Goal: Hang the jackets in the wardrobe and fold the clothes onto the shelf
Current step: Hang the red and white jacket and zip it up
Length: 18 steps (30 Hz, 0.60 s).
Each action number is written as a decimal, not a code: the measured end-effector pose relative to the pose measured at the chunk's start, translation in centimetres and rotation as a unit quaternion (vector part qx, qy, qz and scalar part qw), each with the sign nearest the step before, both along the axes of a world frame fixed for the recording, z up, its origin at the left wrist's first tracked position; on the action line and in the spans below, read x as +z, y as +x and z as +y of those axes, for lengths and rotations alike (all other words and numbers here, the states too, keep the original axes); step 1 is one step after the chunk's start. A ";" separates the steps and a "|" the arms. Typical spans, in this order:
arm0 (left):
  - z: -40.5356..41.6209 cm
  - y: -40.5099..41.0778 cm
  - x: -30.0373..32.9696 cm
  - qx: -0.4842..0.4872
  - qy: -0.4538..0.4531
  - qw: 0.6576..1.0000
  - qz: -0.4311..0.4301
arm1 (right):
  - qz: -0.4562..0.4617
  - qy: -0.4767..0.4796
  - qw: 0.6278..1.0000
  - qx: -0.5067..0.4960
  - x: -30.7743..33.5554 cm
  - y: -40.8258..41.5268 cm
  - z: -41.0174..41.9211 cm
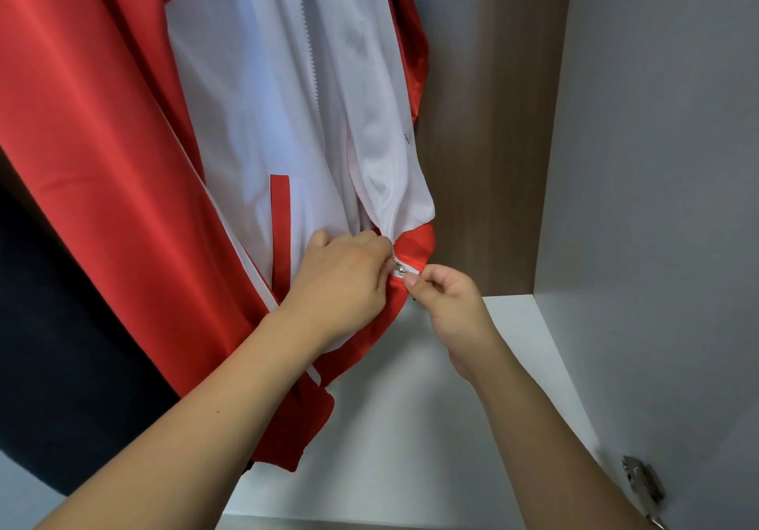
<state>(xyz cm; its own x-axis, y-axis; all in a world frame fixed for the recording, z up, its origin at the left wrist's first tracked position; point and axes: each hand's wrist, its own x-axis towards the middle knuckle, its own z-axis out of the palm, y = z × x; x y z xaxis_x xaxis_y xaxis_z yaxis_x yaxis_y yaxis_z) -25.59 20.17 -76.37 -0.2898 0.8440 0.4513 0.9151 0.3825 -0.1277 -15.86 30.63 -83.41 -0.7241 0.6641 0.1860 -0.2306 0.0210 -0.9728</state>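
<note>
Head view: red-and-white jacket (254, 126) hung inside wardrobe (484, 159), toward ten o'clock. Left hand (345, 279) pinched hem; right hand (447, 295) gripped zipper slider (399, 270). Best: keep hem taut, seat pin fully.

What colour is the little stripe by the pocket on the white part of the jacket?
Red, in the head view: the stripe on the jacket.
</note>
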 end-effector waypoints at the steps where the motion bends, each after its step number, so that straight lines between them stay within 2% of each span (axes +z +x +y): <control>1: 0.1 0.1 -0.1 0.012 -0.012 0.999 0.049 | -0.009 0.016 1.000 -0.016 -0.1 -0.1 -0.1; 4: 0.3 0.3 -0.1 0.026 -0.034 0.990 0.136 | -0.032 0.079 0.994 -0.072 -0.5 -0.5 -0.5; 7: 0.6 0.8 -0.2 0.039 -0.037 0.988 0.142 | -0.038 0.089 0.989 -0.109 -0.6 -0.6 -0.5; 9: 1.0 0.8 -0.4 0.071 -0.033 0.995 0.057 | -0.026 0.070 0.991 -0.109 -0.7 -0.5 -0.4; 11: 1.5 0.3 -0.2 0.100 -0.022 0.990 -0.101 | -0.014 0.062 0.993 -0.095 -0.9 -0.4 -0.4; 13: 1.8 -0.3 0.1 0.115 -0.011 0.957 -0.266 | -0.007 0.066 0.994 -0.089 -0.9 -0.3 -0.6; 14: 1.8 -0.5 0.2 0.116 -0.003 0.942 -0.314 | -0.005 0.070 0.993 -0.090 -0.8 -0.3 -0.6; 16: 1.8 -0.6 0.2 0.115 -0.001 0.929 -0.352 | -0.003 0.078 0.992 -0.099 -0.8 -0.4 -0.6; 18: 2.0 -0.5 0.2 0.121 -0.016 0.928 -0.353 | 0.003 0.082 0.991 -0.103 -0.7 -0.3 -0.5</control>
<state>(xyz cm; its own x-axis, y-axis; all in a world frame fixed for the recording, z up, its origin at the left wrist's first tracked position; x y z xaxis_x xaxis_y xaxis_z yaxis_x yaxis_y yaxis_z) -26.12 22.13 -76.20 -0.6865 0.7252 0.0523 0.6627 0.5945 0.4554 -16.12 30.14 -84.15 -0.5745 0.7584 0.3080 -0.2103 0.2270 -0.9509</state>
